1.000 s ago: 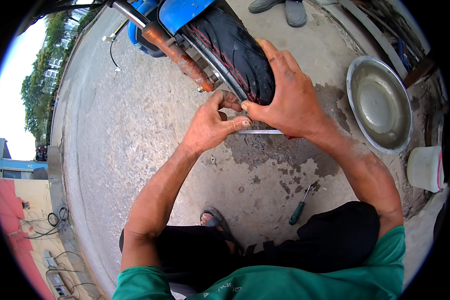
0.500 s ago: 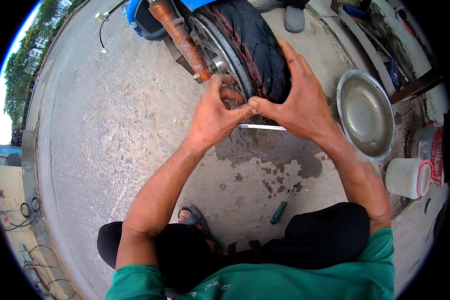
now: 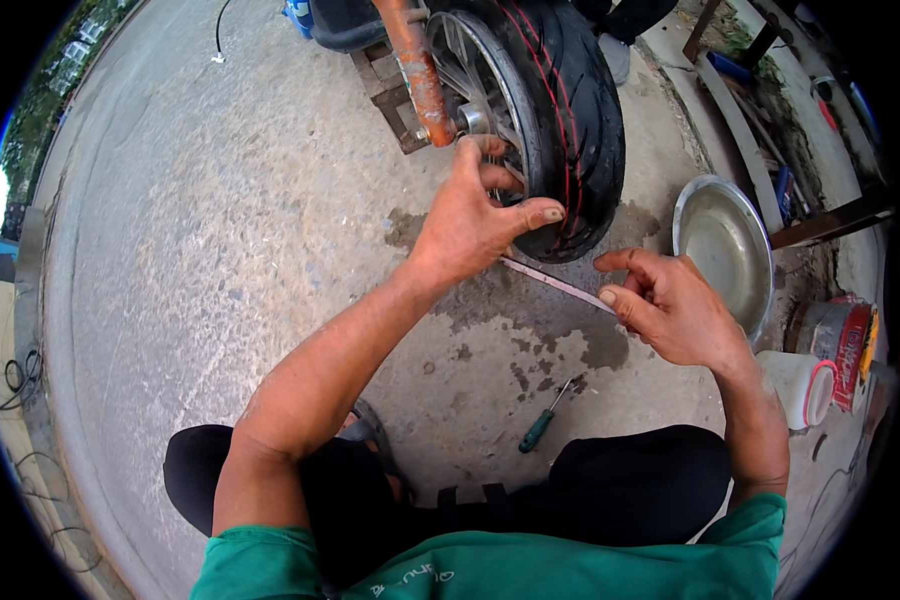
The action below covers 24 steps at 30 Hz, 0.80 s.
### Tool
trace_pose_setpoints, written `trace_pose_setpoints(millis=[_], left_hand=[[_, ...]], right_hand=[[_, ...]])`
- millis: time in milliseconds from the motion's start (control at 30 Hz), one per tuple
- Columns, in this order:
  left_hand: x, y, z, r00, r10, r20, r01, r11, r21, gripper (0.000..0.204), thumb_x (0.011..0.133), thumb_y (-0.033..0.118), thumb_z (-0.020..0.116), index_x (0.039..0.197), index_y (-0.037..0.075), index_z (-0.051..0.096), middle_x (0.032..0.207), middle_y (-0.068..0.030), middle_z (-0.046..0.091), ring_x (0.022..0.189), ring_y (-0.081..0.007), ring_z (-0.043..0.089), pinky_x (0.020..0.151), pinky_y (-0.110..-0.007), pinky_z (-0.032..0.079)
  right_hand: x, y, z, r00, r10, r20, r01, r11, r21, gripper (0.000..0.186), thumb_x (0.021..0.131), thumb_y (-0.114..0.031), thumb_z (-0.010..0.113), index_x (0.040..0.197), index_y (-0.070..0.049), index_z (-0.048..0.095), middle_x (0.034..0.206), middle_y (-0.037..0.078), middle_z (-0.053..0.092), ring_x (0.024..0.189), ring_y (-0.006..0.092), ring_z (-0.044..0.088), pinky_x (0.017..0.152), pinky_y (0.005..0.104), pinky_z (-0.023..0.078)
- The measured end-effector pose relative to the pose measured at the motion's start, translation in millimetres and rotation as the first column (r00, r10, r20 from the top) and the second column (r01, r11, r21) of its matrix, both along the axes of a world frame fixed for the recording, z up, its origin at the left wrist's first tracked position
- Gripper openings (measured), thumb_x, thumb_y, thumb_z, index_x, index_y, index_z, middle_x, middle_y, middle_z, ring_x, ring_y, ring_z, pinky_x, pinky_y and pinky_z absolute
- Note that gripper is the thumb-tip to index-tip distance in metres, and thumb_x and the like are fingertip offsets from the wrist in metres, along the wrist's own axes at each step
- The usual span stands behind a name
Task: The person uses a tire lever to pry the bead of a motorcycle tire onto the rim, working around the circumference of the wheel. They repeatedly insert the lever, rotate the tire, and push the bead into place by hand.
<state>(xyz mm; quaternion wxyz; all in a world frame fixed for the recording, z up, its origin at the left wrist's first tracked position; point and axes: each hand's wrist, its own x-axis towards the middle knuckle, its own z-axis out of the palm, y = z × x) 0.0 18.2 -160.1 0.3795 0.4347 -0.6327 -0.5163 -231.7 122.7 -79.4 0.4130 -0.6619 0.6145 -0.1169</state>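
The right hand (image 3: 688,314) pinches one end of the flat bar (image 3: 560,285), below the tyre; the left hand (image 3: 468,224) clamps the tyre (image 3: 588,120) by its edge, likely to steady it, near the orange fork's (image 3: 423,85) low end

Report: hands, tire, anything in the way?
Left hand gripping tire. Right hand off it, at end of metal bar. Screwdriver on ground, apart from hands.

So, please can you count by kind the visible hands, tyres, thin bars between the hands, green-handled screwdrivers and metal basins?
Hands: 2 (left hand, right hand)
Tyre: 1
Thin bar: 1
Green-handled screwdriver: 1
Metal basin: 1
Total: 6
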Motion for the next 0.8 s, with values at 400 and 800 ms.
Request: trace_pose_setpoints(millis=[400,800], left_hand=[[-2,-7,-9,0.926,-0.093,-0.365,0.137,0.986,0.095,0.126,0.08,0.029,0.092,0.16,-0.006,0.002,0.123,-0.0209,0.066,0.116,-0.0262,0.065,0.106,-0.039,0.05],[-21,-18,-20,0.76,-0.172,-0.627,0.229,0.973,0.011,0.133,0.083,0.026,0.088,0.164,0.01,-0.016,0.134,-0.0233,0.059,0.116,-0.0261,0.063,0.105,-0.038,0.049]], right_hand=[[-83,51,-1,0.889,-0.117,0.443,0.04,0.983,0.18,0.03,0.085,-0.005,0.082,0.114,0.0,0.075,0.074,-0.001,0.067,0.061,0.0029,0.057,0.055,0.0207,0.044],[-71,74,11,0.762,-0.26,0.592,0.246,0.963,0.107,0.029,0.094,-0.002,0.073,0.121,0.006,0.067,0.075,0.0,0.063,0.057,0.0036,0.057,0.05,0.0196,0.044]])
